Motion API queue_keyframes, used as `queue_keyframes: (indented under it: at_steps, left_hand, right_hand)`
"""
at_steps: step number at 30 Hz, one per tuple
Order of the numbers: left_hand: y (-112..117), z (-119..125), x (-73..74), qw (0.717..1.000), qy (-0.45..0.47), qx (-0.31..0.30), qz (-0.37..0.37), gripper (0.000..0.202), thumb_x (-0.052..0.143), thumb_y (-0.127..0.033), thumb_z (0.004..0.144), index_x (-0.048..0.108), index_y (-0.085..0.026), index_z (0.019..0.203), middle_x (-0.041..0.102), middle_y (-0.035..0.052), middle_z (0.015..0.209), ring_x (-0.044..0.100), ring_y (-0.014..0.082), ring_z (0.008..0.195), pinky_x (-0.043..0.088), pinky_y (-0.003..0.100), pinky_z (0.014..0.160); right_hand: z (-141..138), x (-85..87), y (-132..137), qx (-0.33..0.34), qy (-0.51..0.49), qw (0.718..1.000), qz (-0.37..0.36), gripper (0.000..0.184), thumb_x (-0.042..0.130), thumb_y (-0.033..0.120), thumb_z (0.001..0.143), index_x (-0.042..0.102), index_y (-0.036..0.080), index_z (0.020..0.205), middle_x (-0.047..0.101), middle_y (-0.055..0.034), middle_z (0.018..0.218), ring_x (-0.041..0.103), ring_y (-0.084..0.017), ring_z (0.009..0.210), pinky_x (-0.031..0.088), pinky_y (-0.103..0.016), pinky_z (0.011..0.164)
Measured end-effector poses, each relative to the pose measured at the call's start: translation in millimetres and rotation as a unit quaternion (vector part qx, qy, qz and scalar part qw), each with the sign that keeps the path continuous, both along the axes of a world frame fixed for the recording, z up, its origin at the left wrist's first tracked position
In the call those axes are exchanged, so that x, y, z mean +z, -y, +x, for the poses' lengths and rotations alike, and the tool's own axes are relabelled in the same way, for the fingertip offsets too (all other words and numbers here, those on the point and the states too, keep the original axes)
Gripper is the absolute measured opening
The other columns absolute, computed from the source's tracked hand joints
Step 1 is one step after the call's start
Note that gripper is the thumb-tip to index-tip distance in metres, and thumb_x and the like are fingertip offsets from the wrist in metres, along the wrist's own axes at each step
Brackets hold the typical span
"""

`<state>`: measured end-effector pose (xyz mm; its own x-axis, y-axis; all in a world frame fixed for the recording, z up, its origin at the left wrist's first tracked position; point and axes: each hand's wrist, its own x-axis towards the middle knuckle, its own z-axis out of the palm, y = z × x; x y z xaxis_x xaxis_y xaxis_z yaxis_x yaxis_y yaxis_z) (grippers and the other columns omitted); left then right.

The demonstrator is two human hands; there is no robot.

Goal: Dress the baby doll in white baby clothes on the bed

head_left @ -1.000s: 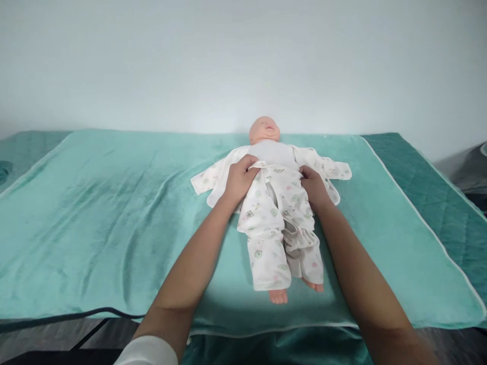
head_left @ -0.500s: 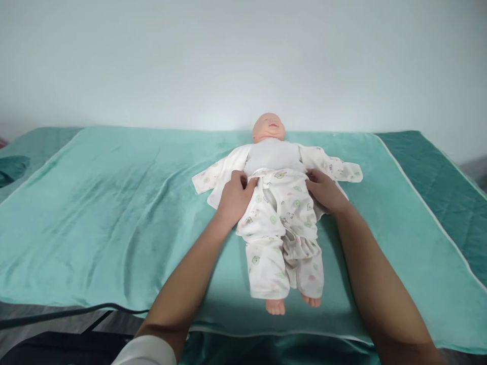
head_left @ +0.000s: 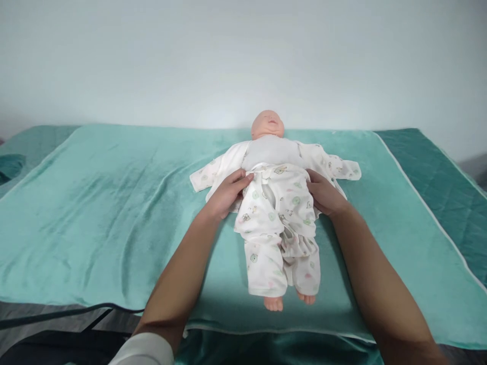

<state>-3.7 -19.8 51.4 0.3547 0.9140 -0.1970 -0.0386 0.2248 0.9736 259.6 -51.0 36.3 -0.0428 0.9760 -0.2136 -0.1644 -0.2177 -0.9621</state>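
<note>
A baby doll (head_left: pixel 268 125) lies on its back, head toward the wall and bare feet toward me. It wears an open, printed white jacket (head_left: pixel 210 174) with the sleeves spread out, over a plain pale chest. Matching printed baby pants (head_left: pixel 294 195) cover its legs and reach the waist. At the waistband's left side, my left hand (head_left: pixel 227 193) is closed on the cloth between thumb and fingers. My right hand (head_left: pixel 325 193) grips the waistband on the opposite side, its fingertips partly hidden. The cloth is bunched at the knee on the right.
A light green velvety blanket (head_left: pixel 99 213) with a white edge lies under the doll, over a darker quilted cover (head_left: pixel 429 172). Behind stands a pale wall (head_left: pixel 243 61). A dark strap or cord (head_left: pixel 68 315) runs past the front left edge, above a black object (head_left: pixel 49 347).
My left hand has shifted slightly left and its fingers have straightened a little at the waistband. My right hand stays at its side. The whole view has moved slightly.
</note>
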Motion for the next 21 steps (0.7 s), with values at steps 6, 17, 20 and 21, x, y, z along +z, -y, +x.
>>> queue_keyframes:
  at_steps: [6,17,20,21]
  left_hand:
    - [-1.2,-0.3,-2.3,0.994,0.092,0.020,-0.052,0.032,0.078,-0.046,0.082,0.058,-0.022,0.079,0.055,-0.0022,0.068,0.051,0.0115,0.057,0.037,0.025,0.050]
    - [-7.9,-0.3,-8.7,0.988,0.149,0.003,-0.041,0.023,0.070,-0.037,0.081,0.066,-0.021,0.097,0.072,0.0058,0.091,0.072,0.0261,0.093,0.058,0.040,0.085]
    - [-7.6,-0.7,-9.5,0.986,0.159,-0.005,-0.042,0.025,0.070,-0.034,0.079,0.065,-0.022,0.101,0.072,0.0059,0.094,0.073,0.0278,0.098,0.059,0.042,0.086]
    - [-7.6,-0.7,-9.5,0.986,0.162,-0.008,-0.043,0.026,0.069,-0.034,0.079,0.066,-0.022,0.102,0.073,0.0058,0.094,0.073,0.0280,0.099,0.059,0.042,0.087]
  right_hand:
    - [-4.7,0.4,7.3,0.016,-0.055,0.998,-0.007,0.056,0.086,0.030,0.066,0.068,0.028,0.119,0.078,-0.0028,0.102,0.073,-0.029,0.101,0.061,-0.044,0.083]
    - [-3.5,-8.7,4.6,-0.006,-0.043,0.999,0.020,0.053,0.083,0.036,0.071,0.069,0.032,0.121,0.078,-0.0023,0.106,0.074,-0.029,0.101,0.062,-0.046,0.082]
    - [-3.7,-8.2,5.1,-0.010,-0.029,0.999,0.022,0.053,0.082,0.038,0.071,0.069,0.032,0.122,0.078,-0.0019,0.105,0.074,-0.029,0.101,0.062,-0.045,0.081]
    - [-3.9,-7.6,5.1,-0.009,-0.029,0.999,0.021,0.053,0.082,0.038,0.071,0.069,0.032,0.122,0.078,-0.0018,0.105,0.074,-0.029,0.101,0.062,-0.045,0.081]
